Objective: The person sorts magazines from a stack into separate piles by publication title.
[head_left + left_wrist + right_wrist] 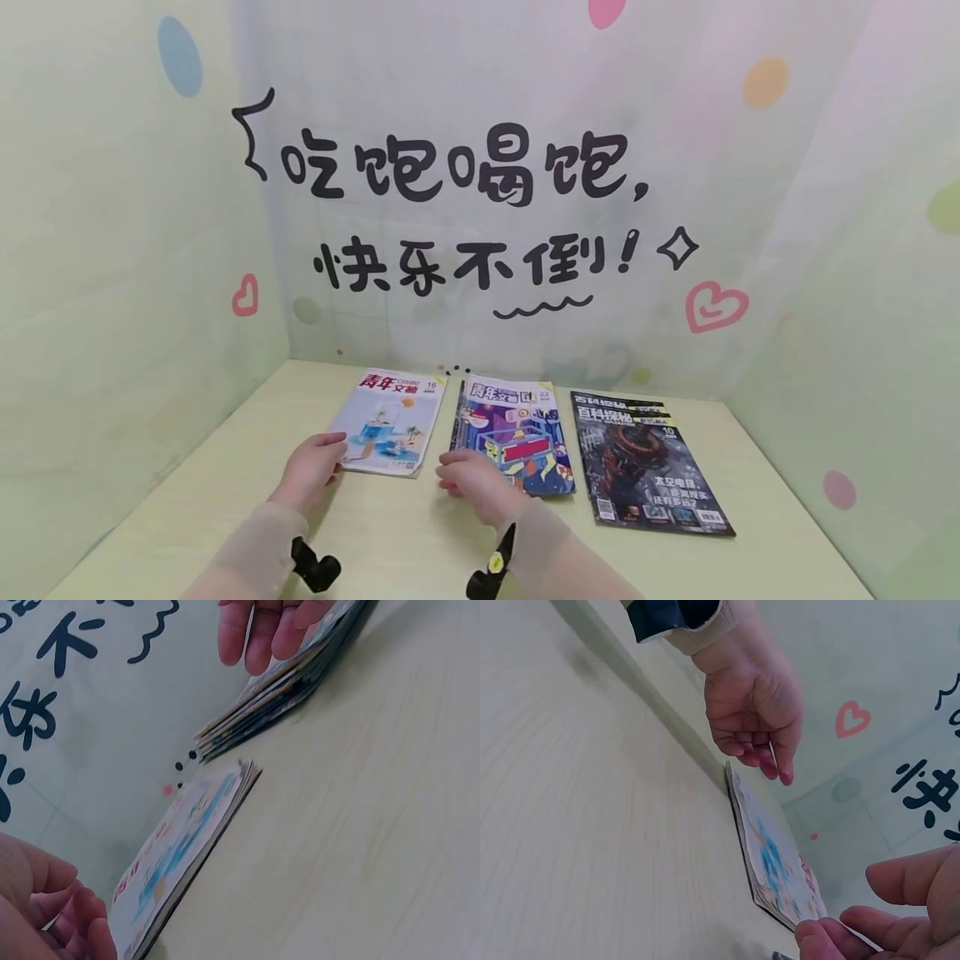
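Note:
At the left lies a magazine [386, 429] with a pale blue beach cover, its pages visible from the side in the left wrist view. Beside its lower left edge is my left hand [311, 468], fingers loosely bent and nothing held; the right wrist view shows this hand [756, 712] just off the magazine [769, 851]. My right hand [480, 485] hovers in front of the middle stack of magazines [517, 433], which has a purple cover. Its fingers are relaxed and empty, with thumb and fingertips apart in the right wrist view.
Dark magazines [652, 467] overlap on the right of the pale wooden table [390, 533]. A printed fabric wall [480, 333] with black lettering stands behind the table, and further walls enclose the left and right sides.

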The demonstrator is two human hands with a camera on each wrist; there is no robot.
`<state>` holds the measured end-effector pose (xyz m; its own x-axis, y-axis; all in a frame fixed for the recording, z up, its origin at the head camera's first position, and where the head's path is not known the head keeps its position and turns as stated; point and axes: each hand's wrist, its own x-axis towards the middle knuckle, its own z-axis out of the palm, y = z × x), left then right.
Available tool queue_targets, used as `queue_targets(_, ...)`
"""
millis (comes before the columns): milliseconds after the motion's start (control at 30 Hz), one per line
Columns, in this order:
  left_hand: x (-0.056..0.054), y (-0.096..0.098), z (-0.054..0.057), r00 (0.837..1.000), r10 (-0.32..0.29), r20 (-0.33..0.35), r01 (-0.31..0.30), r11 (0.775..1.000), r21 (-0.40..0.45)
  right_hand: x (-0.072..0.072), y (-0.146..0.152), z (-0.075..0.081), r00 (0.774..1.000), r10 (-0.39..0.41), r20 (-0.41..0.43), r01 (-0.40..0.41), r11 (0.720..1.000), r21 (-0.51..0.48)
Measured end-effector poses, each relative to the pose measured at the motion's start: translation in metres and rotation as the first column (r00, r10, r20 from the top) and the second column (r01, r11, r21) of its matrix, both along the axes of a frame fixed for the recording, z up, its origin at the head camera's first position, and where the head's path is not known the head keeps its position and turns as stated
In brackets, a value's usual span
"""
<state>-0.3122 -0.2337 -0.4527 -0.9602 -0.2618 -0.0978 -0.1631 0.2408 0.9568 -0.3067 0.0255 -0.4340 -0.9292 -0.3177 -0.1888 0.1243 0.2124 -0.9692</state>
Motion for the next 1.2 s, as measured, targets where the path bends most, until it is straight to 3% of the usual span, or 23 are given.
queue_targets(233, 0.003, 0.046, 0.002, 0.996, -0.084, -0.03, 0.083, 0.996, -0.029, 0.0, 0.049, -0.002, 0.998, -0.023, -0.066, 0.024, 1.0, 0.016)
queue_targets(400, 0.003, 0.074, -0.002, 0.993, -0.114, -0.039, 0.111, 0.992, -0.056, 0.0, 0.079, -0.005, 0.991, -0.05, -0.123, 0.052, 0.999, 0.009)
queue_targets(733, 0.005, 0.123, -0.012, 0.983, -0.151, -0.103, 0.148, 0.988, -0.038, -0.002, 0.121, -0.009, 0.963, -0.229, -0.141, 0.232, 0.973, 0.005)
queue_targets(867, 0.005, 0.138, -0.017, 0.982, -0.144, -0.123, 0.133, 0.987, -0.088, -0.003, 0.135, -0.014, 0.923, -0.329, -0.198, 0.341, 0.94, 0.029)
queue_targets(1033, 0.007, 0.149, -0.025, 0.984, -0.129, -0.119, 0.113, 0.984, -0.136, -0.003, 0.147, -0.024, 0.84, -0.438, -0.321, 0.493, 0.863, 0.111)
queue_targets(1100, 0.008, 0.151, -0.027, 0.984, -0.131, -0.118, 0.111, 0.981, -0.16, -0.002, 0.149, -0.028, 0.806, -0.453, -0.381, 0.54, 0.826, 0.161)
queue_targets(1200, 0.009, 0.153, -0.03, 0.984, -0.135, -0.121, 0.107, 0.972, -0.211, -0.001, 0.152, -0.035, 0.78, -0.423, -0.461, 0.565, 0.793, 0.228)
